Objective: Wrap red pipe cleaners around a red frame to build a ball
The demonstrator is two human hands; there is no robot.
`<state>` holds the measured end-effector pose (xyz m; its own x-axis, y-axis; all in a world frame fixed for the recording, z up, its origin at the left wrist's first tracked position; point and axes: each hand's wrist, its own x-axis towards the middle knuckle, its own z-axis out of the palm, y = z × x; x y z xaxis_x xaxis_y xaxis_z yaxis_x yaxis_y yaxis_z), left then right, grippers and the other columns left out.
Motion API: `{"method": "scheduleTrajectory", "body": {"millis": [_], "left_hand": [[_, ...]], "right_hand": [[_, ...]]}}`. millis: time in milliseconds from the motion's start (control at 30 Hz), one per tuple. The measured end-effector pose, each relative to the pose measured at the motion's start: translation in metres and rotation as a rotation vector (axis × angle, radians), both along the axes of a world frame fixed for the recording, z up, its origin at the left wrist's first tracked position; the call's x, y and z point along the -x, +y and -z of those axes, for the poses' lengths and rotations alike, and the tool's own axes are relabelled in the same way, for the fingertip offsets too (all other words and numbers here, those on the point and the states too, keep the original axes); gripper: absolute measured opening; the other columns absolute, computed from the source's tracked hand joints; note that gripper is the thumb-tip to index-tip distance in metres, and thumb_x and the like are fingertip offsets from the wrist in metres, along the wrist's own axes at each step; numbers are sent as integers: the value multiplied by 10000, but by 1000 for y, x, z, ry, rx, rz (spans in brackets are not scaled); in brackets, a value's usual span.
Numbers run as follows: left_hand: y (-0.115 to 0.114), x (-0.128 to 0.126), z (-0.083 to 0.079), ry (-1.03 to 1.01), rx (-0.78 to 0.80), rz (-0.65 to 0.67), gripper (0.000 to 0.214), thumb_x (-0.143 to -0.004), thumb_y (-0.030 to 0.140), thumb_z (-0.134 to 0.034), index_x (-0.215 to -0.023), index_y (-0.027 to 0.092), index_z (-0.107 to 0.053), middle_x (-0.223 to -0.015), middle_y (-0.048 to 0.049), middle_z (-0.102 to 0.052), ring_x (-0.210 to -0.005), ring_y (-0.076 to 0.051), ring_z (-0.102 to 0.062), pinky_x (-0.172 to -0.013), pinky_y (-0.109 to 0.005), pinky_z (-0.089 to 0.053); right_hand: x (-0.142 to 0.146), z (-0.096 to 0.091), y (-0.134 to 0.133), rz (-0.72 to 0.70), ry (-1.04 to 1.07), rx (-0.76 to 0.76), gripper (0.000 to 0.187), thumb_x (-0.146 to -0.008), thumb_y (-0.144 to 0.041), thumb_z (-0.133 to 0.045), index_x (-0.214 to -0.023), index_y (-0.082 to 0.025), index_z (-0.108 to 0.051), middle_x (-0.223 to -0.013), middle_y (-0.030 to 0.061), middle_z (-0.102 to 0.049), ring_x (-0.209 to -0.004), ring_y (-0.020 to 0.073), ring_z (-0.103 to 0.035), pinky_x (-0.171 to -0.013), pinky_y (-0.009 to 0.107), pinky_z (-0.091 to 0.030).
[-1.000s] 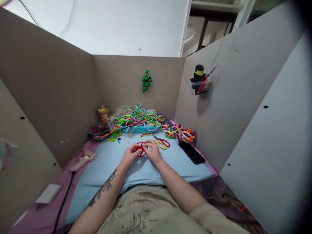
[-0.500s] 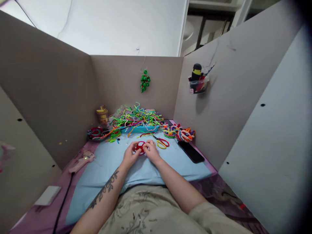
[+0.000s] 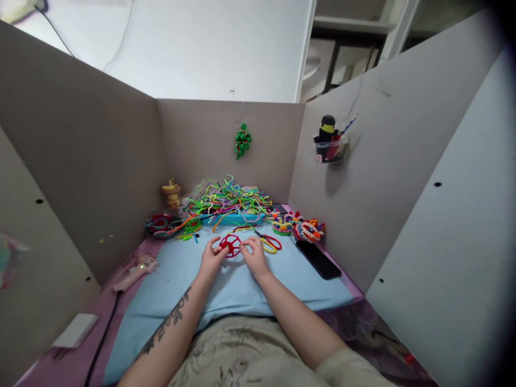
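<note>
A red wheel-shaped piece (image 3: 231,248) sits between the two hands, over the blue cover (image 3: 242,293). The left hand (image 3: 212,259) has its grip clamped on the piece's left side. The right hand (image 3: 255,257) brings its fingertips to the right edge; whether that grip is closed on it, I cannot tell. Scissors (image 3: 271,237) lie just beside, a blue tray (image 3: 231,219) of colourful fuzzy stems (image 3: 229,200) beyond.

A single view here, worn on the head, looking forward and down over the shirt (image 3: 237,349), near the forearms; the left hand (image 3: 212,259) and right hand (image 3: 255,259) sit below centre, the back panel (image 3: 193,140) faces us squarely, and wide coverage takes in both side panels (image 3: 92,134).
</note>
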<state>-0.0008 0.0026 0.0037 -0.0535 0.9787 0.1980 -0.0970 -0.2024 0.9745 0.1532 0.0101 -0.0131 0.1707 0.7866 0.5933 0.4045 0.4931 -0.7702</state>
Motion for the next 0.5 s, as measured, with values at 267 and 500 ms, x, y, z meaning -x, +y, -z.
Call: {"method": "scheduleTrajectory", "body": {"millis": [267,500], "left_hand": [[5,2,1,-130,118,66,688,-561,420,-783,-1133,188,-478,-708,6,-661,-452,-82,-511,-419,-186,-268],[1,-3,1,-146,174,140,653,-568,431,-794,-1099,197,-494,-672,26,-633,-413,-57,-410,-409,-193,-225]], "right_hand": [[7,11,6,-61,24,88,97,-713,-244,-661,-766,-230,-741,-1293,110,-500,-1259,297,-383,-1062,484,-267],[10,16,12,-163,90,169,119,-732,-300,-650,-728,-200,-713,-1355,124,-478,-1266,273,-429,-1067,459,-281]]}}
